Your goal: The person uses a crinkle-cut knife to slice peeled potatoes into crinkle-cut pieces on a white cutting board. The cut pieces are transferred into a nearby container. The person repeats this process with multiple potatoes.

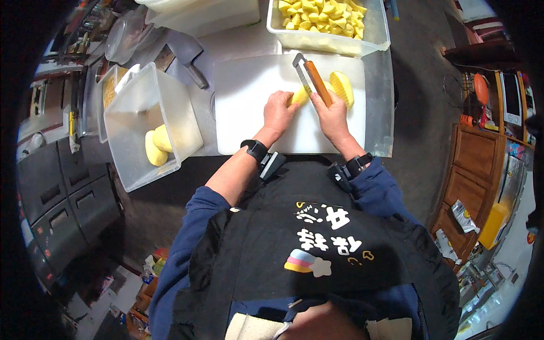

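My left hand [278, 111] holds a peeled potato [300, 97] against a white cutting board [246, 123]. In my right hand [334, 118] is a crinkle cutter [318, 83] with a wooden handle and a wavy metal blade. The blade's lower end is beside the potato; whether it touches cannot be made out. A potato piece with a ridged cut face [342, 90] rests on the board just right of the cutter. Part of another yellow piece shows behind the handle, mostly hidden.
Beyond the board, a translucent plastic bin [327, 41] holds many potato chunks [323, 16]. A tilted clear bin [180, 112] at left contains peeled potatoes [158, 146]. Between them lie a cleaver [187, 51] and, farther back, a white container [208, 19]. The table's edge [384, 140] ends at right.
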`<state>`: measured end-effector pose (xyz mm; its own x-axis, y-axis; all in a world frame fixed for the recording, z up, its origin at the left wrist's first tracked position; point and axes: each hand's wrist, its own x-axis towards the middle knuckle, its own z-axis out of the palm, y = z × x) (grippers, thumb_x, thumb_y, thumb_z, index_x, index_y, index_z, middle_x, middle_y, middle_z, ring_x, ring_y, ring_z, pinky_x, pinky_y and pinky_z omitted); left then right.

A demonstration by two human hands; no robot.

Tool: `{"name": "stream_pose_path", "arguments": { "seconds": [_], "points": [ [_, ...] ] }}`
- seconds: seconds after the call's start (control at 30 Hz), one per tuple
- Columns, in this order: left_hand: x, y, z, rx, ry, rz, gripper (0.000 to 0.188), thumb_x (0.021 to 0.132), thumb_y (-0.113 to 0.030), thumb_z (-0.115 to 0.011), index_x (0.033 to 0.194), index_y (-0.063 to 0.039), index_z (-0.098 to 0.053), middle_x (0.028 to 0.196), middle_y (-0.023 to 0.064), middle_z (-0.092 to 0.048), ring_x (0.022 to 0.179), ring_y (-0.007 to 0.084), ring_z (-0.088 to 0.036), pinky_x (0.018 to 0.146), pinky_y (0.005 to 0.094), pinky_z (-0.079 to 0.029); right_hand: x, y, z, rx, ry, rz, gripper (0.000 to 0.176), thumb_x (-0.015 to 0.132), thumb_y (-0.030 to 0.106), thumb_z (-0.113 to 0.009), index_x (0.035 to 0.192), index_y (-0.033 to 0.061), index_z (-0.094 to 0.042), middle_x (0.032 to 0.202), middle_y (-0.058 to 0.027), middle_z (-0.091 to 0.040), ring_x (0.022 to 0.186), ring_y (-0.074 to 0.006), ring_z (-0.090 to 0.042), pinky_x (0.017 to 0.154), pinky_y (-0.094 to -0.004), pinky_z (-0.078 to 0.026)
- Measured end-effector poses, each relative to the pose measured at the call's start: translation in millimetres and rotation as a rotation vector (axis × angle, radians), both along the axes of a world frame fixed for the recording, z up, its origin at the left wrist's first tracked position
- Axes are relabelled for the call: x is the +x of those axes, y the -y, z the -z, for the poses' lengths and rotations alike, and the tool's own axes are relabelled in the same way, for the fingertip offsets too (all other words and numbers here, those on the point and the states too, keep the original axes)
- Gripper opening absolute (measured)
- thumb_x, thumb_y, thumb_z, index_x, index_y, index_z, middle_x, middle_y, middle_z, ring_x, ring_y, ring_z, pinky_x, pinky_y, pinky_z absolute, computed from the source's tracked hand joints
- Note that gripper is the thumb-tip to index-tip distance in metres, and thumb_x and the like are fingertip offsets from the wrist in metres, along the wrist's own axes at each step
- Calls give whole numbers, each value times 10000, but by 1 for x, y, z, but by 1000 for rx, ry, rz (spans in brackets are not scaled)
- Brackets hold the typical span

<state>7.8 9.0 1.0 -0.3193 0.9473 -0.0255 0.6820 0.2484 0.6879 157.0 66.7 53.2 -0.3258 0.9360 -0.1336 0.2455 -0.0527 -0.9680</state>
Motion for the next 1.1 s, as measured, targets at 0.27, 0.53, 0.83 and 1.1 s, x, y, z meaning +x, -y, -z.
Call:
{"name": "stream_pose_path", "arguments": {
  "seconds": [0.27, 0.53, 0.83, 1.1],
  "points": [
    [-9, -4, -6, -61, -12, 92, 291, 800, -220, -720, 1025, -37, -690, 944, 108, -647, 922, 309, -599, 827, 402, -490, -13, -13, 16, 56, 79, -7, 268, 911, 246, -660, 939, -21, -655, 664, -81, -586, 613, -164, -542, 592, -324, -447],
    [-44, -22, -10, -60, -193, 375, 264, 767, -244, -745, 978, -90, -704, 939, 75, -657, 938, 294, -580, 819, 417, -481, 23, -7, -5, -116, -91, -158, 265, 928, 221, -670, 1094, 15, -659, 744, 42, -549, 582, -41, -454, 514, -207, -385],
    [-38, -17, -6, -23, -131, 267, 254, 746, -244, -753, 908, -58, -694, 881, 102, -636, 884, 310, -606, 758, 419, -502, 4, -12, 5, 87, 217, -256, 297, 903, 236, -681, 1032, -30, -652, 709, -113, -596, 663, -145, -534, 645, -314, -461],
    [-15, -6, -5, -97, -78, 113, 322, 799, -296, -741, 861, -4, -622, 854, 167, -622, 796, 342, -614, 718, 431, -492, 10, -11, -1, -112, -11, -63, 230, 927, 208, -660, 1012, -5, -670, 736, 13, -590, 658, -71, -516, 592, -259, -417]
  ]
}}
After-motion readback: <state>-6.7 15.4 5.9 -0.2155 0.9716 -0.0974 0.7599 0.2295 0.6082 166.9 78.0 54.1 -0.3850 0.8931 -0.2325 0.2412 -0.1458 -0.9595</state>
